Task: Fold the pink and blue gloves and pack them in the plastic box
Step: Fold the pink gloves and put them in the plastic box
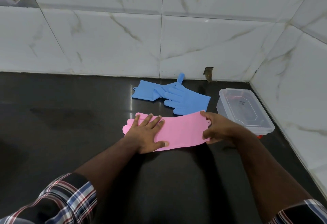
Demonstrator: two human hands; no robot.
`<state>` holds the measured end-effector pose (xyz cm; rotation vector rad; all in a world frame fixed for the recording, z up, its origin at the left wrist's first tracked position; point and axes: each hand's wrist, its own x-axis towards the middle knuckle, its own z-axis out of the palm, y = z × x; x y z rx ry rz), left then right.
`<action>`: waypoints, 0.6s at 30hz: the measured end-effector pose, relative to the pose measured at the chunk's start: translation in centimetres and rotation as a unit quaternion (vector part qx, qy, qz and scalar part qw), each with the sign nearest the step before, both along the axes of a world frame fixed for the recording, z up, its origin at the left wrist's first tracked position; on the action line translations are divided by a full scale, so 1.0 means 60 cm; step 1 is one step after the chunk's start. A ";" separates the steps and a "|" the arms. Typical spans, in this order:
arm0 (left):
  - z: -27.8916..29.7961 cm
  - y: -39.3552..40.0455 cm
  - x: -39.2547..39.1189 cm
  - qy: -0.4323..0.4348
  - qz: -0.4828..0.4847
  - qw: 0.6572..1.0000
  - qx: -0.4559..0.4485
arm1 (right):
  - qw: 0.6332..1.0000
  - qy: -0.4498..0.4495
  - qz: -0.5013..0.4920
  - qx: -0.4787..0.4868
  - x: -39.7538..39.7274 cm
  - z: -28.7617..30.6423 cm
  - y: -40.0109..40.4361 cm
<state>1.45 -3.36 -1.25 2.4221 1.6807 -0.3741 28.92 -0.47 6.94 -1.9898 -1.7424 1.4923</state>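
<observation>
A pink glove (182, 131) lies flat on the black counter, fingers pointing left and cuff to the right. My left hand (148, 133) presses flat on its palm and finger end, fingers spread. My right hand (217, 128) pinches the cuff edge, which is lifted slightly off the counter. Behind them lie two blue gloves (178, 96), overlapping, near the wall. A clear plastic box (265, 124) with its lid on stands at the right, close to the corner of the walls.
The black counter (70, 117) stretches out to the left and towards me. White marble-look tiled walls close off the back and the right side. A small hole in the tiles (208, 72) sits just above the counter behind the blue gloves.
</observation>
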 end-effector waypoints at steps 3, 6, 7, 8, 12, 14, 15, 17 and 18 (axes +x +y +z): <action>0.001 -0.001 -0.018 0.000 0.015 1.000 0.006 | 0.999 -0.044 0.022 0.009 -0.007 0.014 0.000; -0.001 -0.001 -0.032 -0.001 0.025 1.000 0.003 | 0.995 -0.085 0.045 0.029 -0.024 0.027 -0.003; -0.002 -0.001 -0.033 -0.003 0.024 1.000 0.003 | 0.994 -0.095 0.051 0.034 -0.032 0.031 -0.003; -0.003 -0.001 -0.033 -0.005 0.023 1.000 0.002 | 0.992 -0.105 0.057 0.040 -0.041 0.035 -0.003; -0.005 -0.001 -0.033 -0.003 0.022 1.000 0.004 | 0.982 -0.141 0.099 0.077 -0.080 0.054 -0.006; -0.004 0.000 -0.033 -0.001 0.021 1.000 0.002 | 0.978 -0.138 0.126 0.094 -0.107 0.066 -0.013; -0.004 0.000 -0.033 -0.002 0.022 1.000 0.000 | 0.975 -0.135 0.142 0.106 -0.123 0.070 -0.017; -0.005 0.000 -0.033 -0.006 0.022 1.000 0.000 | 0.967 -0.132 0.175 0.129 -0.155 0.079 -0.024; -0.005 -0.001 -0.033 -0.009 0.020 1.000 0.000 | 0.968 -0.115 0.182 0.130 -0.170 0.081 -0.026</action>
